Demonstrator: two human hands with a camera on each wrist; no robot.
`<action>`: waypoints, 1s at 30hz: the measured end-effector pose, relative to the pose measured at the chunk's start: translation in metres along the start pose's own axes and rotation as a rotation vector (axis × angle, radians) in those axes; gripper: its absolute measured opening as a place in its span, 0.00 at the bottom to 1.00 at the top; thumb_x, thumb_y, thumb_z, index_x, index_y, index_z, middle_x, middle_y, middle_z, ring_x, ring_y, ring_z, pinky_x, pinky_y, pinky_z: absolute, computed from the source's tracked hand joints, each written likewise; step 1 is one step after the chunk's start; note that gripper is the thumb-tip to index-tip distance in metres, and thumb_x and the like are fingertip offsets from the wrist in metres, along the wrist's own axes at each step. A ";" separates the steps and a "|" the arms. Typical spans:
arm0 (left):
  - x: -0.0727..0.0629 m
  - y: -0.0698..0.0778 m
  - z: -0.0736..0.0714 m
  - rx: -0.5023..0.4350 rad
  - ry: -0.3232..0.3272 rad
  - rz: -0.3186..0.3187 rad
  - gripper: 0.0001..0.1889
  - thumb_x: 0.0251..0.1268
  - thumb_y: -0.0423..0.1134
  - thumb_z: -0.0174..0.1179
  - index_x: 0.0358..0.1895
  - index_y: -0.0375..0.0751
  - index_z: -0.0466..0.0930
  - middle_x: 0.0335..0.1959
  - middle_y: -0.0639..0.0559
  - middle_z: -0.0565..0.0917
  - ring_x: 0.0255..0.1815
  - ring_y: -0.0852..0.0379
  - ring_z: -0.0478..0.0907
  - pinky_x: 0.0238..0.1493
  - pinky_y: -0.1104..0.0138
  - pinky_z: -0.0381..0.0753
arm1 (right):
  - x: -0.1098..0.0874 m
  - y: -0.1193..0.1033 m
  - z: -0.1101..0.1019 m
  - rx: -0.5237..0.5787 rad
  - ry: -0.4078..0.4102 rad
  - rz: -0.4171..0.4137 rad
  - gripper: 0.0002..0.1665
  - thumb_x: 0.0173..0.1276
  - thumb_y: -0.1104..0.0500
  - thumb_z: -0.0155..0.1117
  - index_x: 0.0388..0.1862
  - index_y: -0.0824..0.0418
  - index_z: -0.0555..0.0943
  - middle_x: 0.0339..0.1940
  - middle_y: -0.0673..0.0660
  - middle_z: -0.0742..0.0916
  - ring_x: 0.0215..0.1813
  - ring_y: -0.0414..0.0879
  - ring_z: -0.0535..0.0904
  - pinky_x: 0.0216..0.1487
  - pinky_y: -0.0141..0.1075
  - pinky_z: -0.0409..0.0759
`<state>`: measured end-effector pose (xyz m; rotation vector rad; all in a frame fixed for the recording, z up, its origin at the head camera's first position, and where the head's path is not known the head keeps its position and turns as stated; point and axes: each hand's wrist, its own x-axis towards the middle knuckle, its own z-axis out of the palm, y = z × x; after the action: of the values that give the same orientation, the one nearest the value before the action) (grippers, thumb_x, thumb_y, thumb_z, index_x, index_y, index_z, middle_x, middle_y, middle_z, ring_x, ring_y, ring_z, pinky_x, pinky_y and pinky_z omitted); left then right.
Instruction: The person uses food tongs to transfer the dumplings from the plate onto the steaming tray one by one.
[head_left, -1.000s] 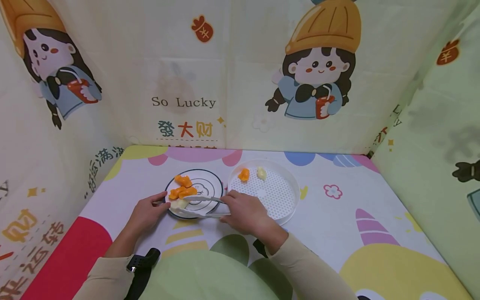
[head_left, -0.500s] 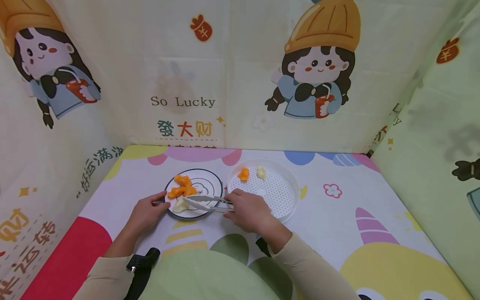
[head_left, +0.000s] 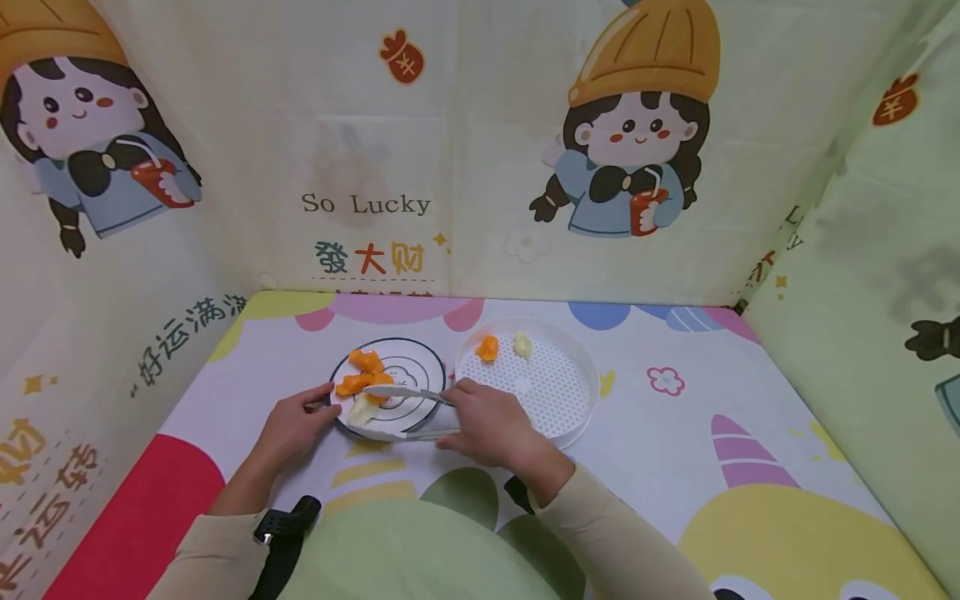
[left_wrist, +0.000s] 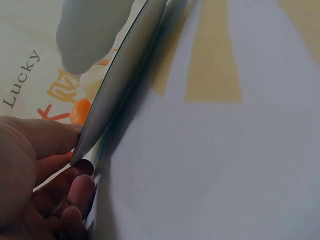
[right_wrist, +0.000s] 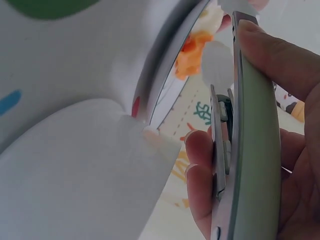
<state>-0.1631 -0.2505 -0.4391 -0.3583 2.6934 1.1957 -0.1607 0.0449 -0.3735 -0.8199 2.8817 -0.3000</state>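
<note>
My left hand (head_left: 296,421) pinches the near left rim of a white plate (head_left: 426,371) with dark rings, thumb above and fingers beneath in the left wrist view. On the plate lie orange dumpling-shaped pieces (head_left: 366,361) and one cream dumpling-shaped piece (head_left: 363,409). With my right hand (head_left: 491,421) I hold a pair of tongs (head_left: 408,392) low over the plate. Their two arms are spread, one tip over an orange piece and the other at the near side of the cream piece. The right wrist view shows the tongs' pale green handle (right_wrist: 257,150) under my thumb.
A white round tray (head_left: 594,387) with a perforated bottom stands right of the plate, partly behind my right hand. In it sit one orange piece (head_left: 487,348) and one cream piece (head_left: 523,346). Printed cloth walls (head_left: 487,167) enclose the patterned table (head_left: 645,442).
The tongs were spread around the cream piece, closed half a second ago with tips at its right, and are spread again now. The left hand keeps its place at the rim.
</note>
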 end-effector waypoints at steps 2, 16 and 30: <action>0.000 0.000 0.000 -0.001 0.000 0.000 0.33 0.72 0.47 0.58 0.75 0.37 0.63 0.69 0.29 0.68 0.63 0.33 0.66 0.64 0.42 0.69 | 0.001 -0.002 0.000 0.000 -0.002 0.000 0.38 0.59 0.41 0.75 0.66 0.54 0.79 0.55 0.51 0.82 0.49 0.43 0.78 0.42 0.36 0.80; 0.000 0.000 0.001 -0.003 0.004 0.000 0.33 0.72 0.47 0.58 0.75 0.37 0.63 0.69 0.29 0.68 0.64 0.33 0.65 0.65 0.42 0.68 | -0.003 -0.006 0.002 -0.072 0.053 0.000 0.34 0.61 0.41 0.74 0.64 0.54 0.80 0.55 0.50 0.82 0.50 0.44 0.79 0.40 0.37 0.81; 0.000 0.001 0.002 0.015 0.009 -0.021 0.32 0.72 0.46 0.57 0.75 0.37 0.63 0.70 0.29 0.67 0.65 0.32 0.65 0.65 0.42 0.68 | -0.008 0.002 0.002 -0.100 0.074 0.020 0.26 0.64 0.44 0.72 0.58 0.52 0.82 0.48 0.48 0.82 0.40 0.43 0.78 0.35 0.36 0.79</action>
<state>-0.1636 -0.2483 -0.4401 -0.3902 2.6981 1.1706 -0.1544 0.0510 -0.3752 -0.8119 2.9933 -0.1891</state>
